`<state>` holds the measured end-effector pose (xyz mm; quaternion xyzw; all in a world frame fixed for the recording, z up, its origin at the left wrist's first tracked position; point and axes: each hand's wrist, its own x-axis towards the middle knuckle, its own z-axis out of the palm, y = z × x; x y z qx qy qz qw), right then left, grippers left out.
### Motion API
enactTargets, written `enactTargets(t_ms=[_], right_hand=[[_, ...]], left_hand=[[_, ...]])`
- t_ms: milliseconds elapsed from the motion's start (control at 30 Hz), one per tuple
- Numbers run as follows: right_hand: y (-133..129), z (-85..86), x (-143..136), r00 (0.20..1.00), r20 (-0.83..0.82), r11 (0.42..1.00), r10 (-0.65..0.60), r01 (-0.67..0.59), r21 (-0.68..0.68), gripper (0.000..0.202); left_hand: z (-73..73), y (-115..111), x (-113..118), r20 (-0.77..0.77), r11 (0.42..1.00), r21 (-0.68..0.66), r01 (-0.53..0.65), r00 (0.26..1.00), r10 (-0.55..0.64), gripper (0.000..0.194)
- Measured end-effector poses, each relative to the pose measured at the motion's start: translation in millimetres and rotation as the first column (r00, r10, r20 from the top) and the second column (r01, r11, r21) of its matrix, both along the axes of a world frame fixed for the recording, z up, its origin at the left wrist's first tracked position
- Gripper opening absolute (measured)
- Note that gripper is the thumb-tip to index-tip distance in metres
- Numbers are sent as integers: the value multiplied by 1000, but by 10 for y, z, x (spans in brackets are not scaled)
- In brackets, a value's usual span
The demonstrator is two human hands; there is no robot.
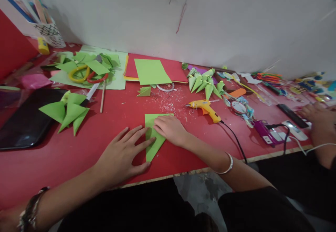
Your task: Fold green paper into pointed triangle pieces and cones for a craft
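A folded green paper lies flat on the red table near its front edge. My left hand has its fingers spread, with the fingertips resting on the paper's left side. From the right, my right hand presses on the paper's upper part, its fingers curled together; what lies under the fingertips is hidden. Beyond the paper are small white scraps and a small folded green piece. A yellow glue gun lies to the right of my right hand.
Green cones, coloured sheets and green scraps with scissors line the back. A green paper shape overlaps a black tray at left. A purple power socket and another person's hand are at right.
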<state>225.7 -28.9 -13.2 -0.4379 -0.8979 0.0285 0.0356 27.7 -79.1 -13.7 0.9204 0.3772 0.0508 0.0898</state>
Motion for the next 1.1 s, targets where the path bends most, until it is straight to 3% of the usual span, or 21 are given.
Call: enactTargets(t_ms=[200,500,667,733,800,933,1000,1100], right_hand=[[11,-1,9,1000,-15,1000,12,-12,-3,19],[20,14,2,1000,-10,1000,21,-21,-23,23],[-47,109,88,989,-142,998,29,-22,55,32],[-135,180,143,982,-160,991,100,-83,109,31],[-253,237,188,958,-150,967,242,-226,115,27],[-480,244,230,840,-121,847,530,-531,22,31],[-539,207,237,820,-126,826,559,-563,5,35],[-545,148,263,840,-144,850,522,-527,6,41]], left_hand=[[-6,-15,8,17,998,-4,57,998,-57,52],[-9,3,-19,19,999,-21,33,999,-32,56],[24,20,-18,21,999,-41,17,1000,-16,58],[28,24,-18,30,999,-46,8,1000,-7,58],[19,26,-20,50,999,-45,5,999,-3,59],[-9,22,-30,57,999,-52,-10,998,13,63],[-16,19,-34,45,998,-56,-16,999,19,63],[-20,18,-35,31,998,-62,-17,999,19,63]])
